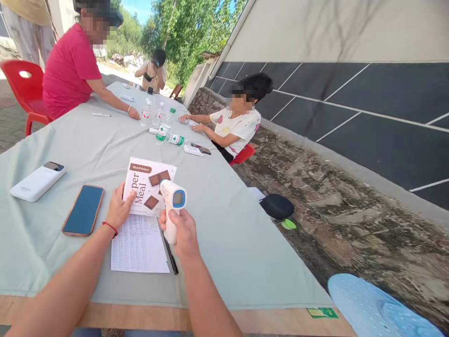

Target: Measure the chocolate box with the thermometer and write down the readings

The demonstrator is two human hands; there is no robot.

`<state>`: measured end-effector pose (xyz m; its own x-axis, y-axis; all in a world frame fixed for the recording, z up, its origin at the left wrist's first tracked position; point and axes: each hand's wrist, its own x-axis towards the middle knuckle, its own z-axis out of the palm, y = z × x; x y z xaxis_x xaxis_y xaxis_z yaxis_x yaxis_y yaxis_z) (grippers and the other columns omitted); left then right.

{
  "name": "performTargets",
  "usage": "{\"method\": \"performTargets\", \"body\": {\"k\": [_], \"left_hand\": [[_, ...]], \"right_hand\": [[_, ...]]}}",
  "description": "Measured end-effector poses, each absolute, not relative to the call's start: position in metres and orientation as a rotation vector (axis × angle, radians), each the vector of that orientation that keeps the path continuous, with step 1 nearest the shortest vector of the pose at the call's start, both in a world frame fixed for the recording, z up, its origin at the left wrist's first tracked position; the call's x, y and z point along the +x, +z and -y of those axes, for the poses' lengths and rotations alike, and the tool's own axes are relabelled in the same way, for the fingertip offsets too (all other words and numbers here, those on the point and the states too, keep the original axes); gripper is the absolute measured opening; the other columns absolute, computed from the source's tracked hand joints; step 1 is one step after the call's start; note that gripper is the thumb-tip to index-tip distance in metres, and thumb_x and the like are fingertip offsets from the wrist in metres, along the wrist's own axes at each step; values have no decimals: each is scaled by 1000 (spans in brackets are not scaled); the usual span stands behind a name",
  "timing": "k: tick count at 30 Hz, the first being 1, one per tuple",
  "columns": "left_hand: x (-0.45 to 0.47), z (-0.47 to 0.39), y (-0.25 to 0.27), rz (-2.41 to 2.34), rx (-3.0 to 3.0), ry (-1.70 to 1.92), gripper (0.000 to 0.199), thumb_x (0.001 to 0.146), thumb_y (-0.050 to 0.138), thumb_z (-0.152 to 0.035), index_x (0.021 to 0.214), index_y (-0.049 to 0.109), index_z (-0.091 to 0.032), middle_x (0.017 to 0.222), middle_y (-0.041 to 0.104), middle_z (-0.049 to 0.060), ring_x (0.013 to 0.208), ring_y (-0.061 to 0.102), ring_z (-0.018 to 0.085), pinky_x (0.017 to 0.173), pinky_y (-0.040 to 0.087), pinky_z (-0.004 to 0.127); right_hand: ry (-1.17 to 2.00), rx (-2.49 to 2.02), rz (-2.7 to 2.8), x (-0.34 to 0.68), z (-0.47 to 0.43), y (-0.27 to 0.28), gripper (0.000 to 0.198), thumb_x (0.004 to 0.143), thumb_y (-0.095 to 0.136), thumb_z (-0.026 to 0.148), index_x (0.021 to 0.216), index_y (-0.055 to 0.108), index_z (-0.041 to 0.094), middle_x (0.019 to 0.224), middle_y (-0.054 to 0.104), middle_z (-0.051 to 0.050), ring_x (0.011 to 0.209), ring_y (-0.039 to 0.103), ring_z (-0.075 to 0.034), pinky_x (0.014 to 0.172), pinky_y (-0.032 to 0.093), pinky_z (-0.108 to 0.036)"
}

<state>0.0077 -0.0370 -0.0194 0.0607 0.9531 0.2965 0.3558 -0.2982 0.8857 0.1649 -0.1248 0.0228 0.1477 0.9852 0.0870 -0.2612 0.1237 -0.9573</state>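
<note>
My left hand [121,203] grips the left edge of a white and brown meal box [154,187] labelled "NutriMotion", its thumb lying over the front. The box is tilted up toward me above the table. In my right hand [182,231] is a white infrared thermometer [171,201], held by its handle, with its blue-framed screen facing me. The thermometer's head overlaps the box's right edge. Below the box lies a sheet of handwritten paper [140,248], its upper part covered. A black pen [170,252] rests along the sheet's right side.
Left of my hand lie a phone [83,210] and a white power bank [38,181]. Several water bottles [163,127] occupy the table's far half. Other people sit around the table [245,262]: one in a pink shirt [70,70], one in a patterned white shirt [235,124].
</note>
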Motion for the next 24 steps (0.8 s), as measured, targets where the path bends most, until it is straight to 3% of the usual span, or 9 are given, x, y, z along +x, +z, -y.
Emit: {"method": "performTargets", "body": {"k": [7, 13, 24], "left_hand": [[4, 33, -30, -1245, 1743, 1227, 49, 89, 47, -53, 126, 49, -21, 116, 62, 9, 105, 56, 26, 93, 43, 43], [5, 32, -33, -1245, 1732, 1199, 56, 86, 51, -55, 129, 47, -21, 118, 61, 9, 106, 56, 27, 92, 44, 43], [6, 34, -31, -1242, 1712, 1177, 57, 85, 51, -56, 131, 44, -23, 120, 61, 9, 108, 56, 28, 92, 43, 44]], "right_hand": [[1082, -1122, 943, 153, 100, 4, 31, 76, 62, 49, 72, 54, 19, 56, 49, 4, 53, 41, -11, 51, 32, -26], [1056, -1206, 868, 148, 103, 1, 29, 75, 63, 44, 88, 60, 18, 57, 49, 5, 55, 41, -11, 52, 33, -26], [987, -1245, 879, 145, 104, -3, 31, 75, 61, 47, 86, 61, 18, 62, 52, 2, 56, 43, -12, 50, 36, -26]]}}
